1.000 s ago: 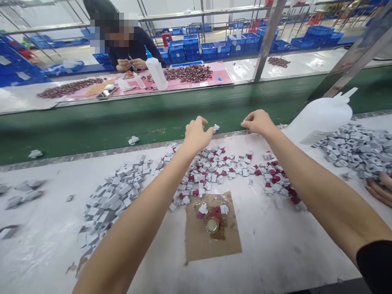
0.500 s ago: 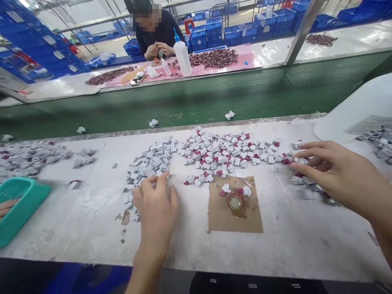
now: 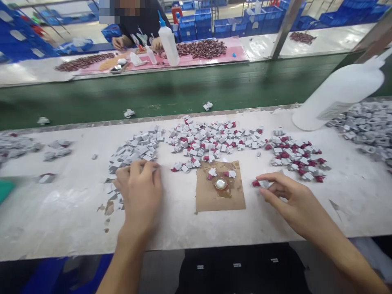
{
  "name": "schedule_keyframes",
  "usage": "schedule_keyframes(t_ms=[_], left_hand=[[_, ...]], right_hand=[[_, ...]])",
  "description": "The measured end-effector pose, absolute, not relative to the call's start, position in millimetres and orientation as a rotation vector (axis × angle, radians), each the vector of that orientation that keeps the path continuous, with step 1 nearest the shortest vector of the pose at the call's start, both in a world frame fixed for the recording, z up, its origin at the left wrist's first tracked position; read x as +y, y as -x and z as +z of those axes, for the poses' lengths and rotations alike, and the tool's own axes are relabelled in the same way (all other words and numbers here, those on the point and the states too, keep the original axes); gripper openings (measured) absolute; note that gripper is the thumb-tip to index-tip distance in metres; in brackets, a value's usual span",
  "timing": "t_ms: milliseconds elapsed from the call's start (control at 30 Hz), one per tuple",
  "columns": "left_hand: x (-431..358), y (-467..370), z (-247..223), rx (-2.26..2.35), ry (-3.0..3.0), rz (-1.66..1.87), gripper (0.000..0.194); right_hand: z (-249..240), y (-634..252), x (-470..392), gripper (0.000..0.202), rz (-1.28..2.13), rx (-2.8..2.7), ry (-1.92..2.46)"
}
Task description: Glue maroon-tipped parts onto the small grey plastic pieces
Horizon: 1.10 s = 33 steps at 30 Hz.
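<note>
Between the thumb and fingers of my right hand (image 3: 284, 196) is a small grey and maroon plastic piece (image 3: 260, 183), held just above the table right of the cardboard. My left hand (image 3: 141, 188) rests with curled fingers at the near edge of a pile of plain grey pieces (image 3: 134, 151); whatever its fingertips hold is hidden. On the brown cardboard square (image 3: 203, 200) sits a small round cap-like dish (image 3: 220, 183) in a wet brownish patch. Two grey and maroon pieces (image 3: 212, 173) lie beside the dish.
A heap of grey and maroon pieces (image 3: 211, 141) lies behind the cardboard, another (image 3: 300, 159) to the right. A large white bottle (image 3: 333, 94) leans at the back right. Across the green strip (image 3: 171, 87), a person (image 3: 141, 24) sits behind a squeeze bottle (image 3: 169, 45).
My right hand has come away from the right-hand heap towards the cardboard with a grey and maroon piece. My left hand stays by the grey pile. The view has shifted right.
</note>
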<state>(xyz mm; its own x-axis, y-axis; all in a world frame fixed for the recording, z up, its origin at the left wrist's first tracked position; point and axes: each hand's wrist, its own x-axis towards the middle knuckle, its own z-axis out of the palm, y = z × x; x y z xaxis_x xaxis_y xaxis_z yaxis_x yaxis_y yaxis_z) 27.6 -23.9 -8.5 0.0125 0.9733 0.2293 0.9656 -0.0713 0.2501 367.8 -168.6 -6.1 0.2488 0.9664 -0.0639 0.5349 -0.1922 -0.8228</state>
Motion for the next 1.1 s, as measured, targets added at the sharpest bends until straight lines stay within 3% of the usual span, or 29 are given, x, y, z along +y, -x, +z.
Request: schedule_keyframes(t_ms=[467,700,967,1100], left_hand=[[-70.4,-37.7,-17.1,1.517,-2.215,0.63,0.027],[-84.7,-46.5,-21.1,1.796,-1.874,0.691,0.04],[-92.0,-60.7,-25.4,1.524,-1.99,0.721,0.018],[-99.7,-62.3,-28.5,1.426,-2.076,0.769,0.017]], right_hand=[[-21.9,-370.3,-183.6,0.018,0.606,-1.436,1.824],[-15.4,-367.6,-178.5,0.016,0.558,-1.567,1.751],[-18.6,-363.4,-174.3,0.014,0.665,-1.441,1.678],[-11.6,-347.5,-169.3,0.016,0.758,-1.339,1.585]])
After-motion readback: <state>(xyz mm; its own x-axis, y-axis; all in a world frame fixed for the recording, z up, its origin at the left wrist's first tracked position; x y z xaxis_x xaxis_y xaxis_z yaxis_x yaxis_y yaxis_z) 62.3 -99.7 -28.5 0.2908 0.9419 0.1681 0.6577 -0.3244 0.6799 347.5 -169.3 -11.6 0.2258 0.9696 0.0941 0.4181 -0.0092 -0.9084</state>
